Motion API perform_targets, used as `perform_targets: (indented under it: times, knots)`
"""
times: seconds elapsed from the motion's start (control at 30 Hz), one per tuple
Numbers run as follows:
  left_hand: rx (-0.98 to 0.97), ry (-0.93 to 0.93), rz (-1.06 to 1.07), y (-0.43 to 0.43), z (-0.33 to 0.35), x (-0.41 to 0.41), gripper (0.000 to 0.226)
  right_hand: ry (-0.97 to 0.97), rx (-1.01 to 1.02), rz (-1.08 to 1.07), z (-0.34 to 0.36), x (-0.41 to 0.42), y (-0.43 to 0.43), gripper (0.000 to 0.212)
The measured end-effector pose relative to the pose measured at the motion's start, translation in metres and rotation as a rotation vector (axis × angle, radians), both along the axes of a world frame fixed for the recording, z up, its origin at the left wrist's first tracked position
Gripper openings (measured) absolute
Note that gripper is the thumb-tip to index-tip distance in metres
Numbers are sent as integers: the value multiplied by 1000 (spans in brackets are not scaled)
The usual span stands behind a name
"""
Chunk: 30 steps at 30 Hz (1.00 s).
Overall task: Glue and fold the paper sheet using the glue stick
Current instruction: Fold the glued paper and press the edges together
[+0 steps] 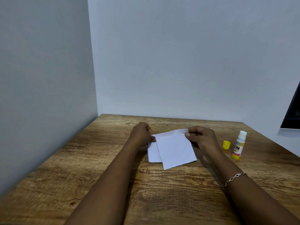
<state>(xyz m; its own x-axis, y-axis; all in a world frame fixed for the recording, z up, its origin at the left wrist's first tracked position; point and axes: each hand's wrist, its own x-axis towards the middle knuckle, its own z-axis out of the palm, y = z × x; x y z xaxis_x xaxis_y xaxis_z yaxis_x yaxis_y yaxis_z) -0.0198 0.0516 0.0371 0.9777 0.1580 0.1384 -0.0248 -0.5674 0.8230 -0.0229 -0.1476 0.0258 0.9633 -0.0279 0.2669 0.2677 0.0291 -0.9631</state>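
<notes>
Head view: one paper point(174, 148), two white layers showing, sits mid-table point(113, 184). The left hand point(141, 133) pinches its far left corner and the right hand point(201, 137) pinches its far right corner. To the right stand one uncapped glue stick point(239, 146) and one yellow cap point(226, 144). One bracelet point(234, 178) circles the right wrist.

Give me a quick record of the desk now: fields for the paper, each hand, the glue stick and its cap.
paper sheet: white, upper layer askew over lower layer, on table
left hand: pinches its far left corner
right hand: pinches its far right corner
glue stick: upright, uncapped, right of paper
cap: yellow, on table, left of stick
</notes>
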Motion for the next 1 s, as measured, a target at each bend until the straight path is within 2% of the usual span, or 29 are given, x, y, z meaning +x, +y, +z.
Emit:
perform_targets:
  times: [0.07, 0.2, 0.4, 0.47, 0.7, 1.0]
  knots:
    - [-133, -90, 44, -3, 0, 0, 16, -10, 17, 18, -1, -1, 2, 15]
    - [-290, -193, 12, -3, 4, -1, 27, 18, 112, 71, -3, 0, 6, 18]
    - [-486, -227, -10, -7, 7, -3, 13, 29, 197, 76, -4, 2, 7, 24]
    - [-535, -232, -19, -9, 8, -3, 20, 10, 211, 51, -5, 4, 6, 28]
    - [-631, -258, -71, -13, 10, -5, 21, 18, 239, 1, -6, 9, 3, 15]
    - [-610, -226, -88, -15, 9, -9, 18, 12, 290, -33, -6, 11, 0, 17]
